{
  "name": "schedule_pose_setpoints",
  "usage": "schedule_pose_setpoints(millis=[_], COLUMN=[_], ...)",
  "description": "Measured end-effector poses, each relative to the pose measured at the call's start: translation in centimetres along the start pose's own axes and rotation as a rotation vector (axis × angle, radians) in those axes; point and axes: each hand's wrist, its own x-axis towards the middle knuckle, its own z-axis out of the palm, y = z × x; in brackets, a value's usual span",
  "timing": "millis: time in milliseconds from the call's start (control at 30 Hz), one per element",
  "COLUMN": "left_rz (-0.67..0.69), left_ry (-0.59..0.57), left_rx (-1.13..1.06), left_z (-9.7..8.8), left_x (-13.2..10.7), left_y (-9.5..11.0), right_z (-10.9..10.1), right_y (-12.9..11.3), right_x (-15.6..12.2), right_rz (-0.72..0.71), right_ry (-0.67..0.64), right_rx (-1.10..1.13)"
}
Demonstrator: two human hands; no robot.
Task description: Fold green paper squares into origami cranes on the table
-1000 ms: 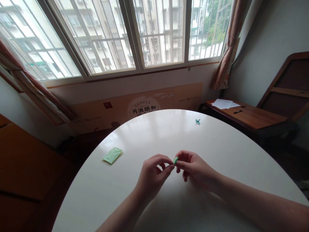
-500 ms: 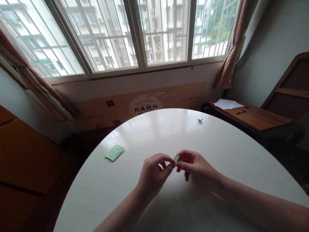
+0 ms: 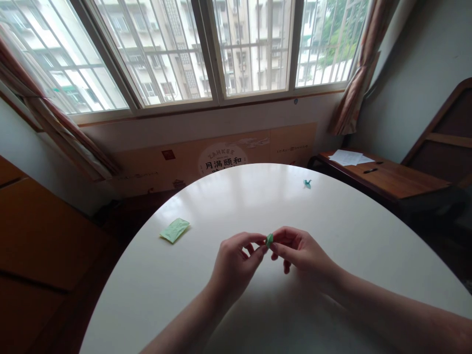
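Note:
A small folded piece of green paper (image 3: 269, 240) is held between my two hands above the round white table (image 3: 155, 305). My left hand (image 3: 238, 258) pinches its left side between thumb and index finger. On the other side, the thumb and fingertips of my right hand (image 3: 300, 248) grip it too. The fingertips cover part of the paper, so its exact folds are hard to make out. To the left on the tabletop lies a flat, creased light green paper packet (image 3: 174, 230). Near the far edge sits a tiny teal folded paper figure (image 3: 307, 184).
Beyond the table's right edge stands a wooden side table (image 3: 401, 179) with white paper sheets (image 3: 348, 157) and a dark pen-like item (image 3: 370, 170). A printed cardboard panel (image 3: 258, 147) leans below the barred window. An orange-brown cabinet (image 3: 33, 236) is at the left.
The green paper has turned slightly in my fingertips and now shows a more folded, rounded outline. My right fingers have shifted a little; the view has tilted slightly.

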Motion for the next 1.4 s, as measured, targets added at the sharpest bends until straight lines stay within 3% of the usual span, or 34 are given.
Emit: schedule_pose_setpoints(millis=[367,1400], left_rz=[0.022,-0.025], left_ry=[0.066,0.034], left_rx=[-0.045,-0.08], left_z=[0.14,0.41], left_x=[-0.2,-0.25], left_y=[0.17,0.39], right_z=[0.15,0.63], right_y=[0.02,0.0], right_x=[-0.21,-0.48], right_rz=[-0.016,-0.057], right_ry=[0.019,0.075], right_rx=[-0.012,-0.066])
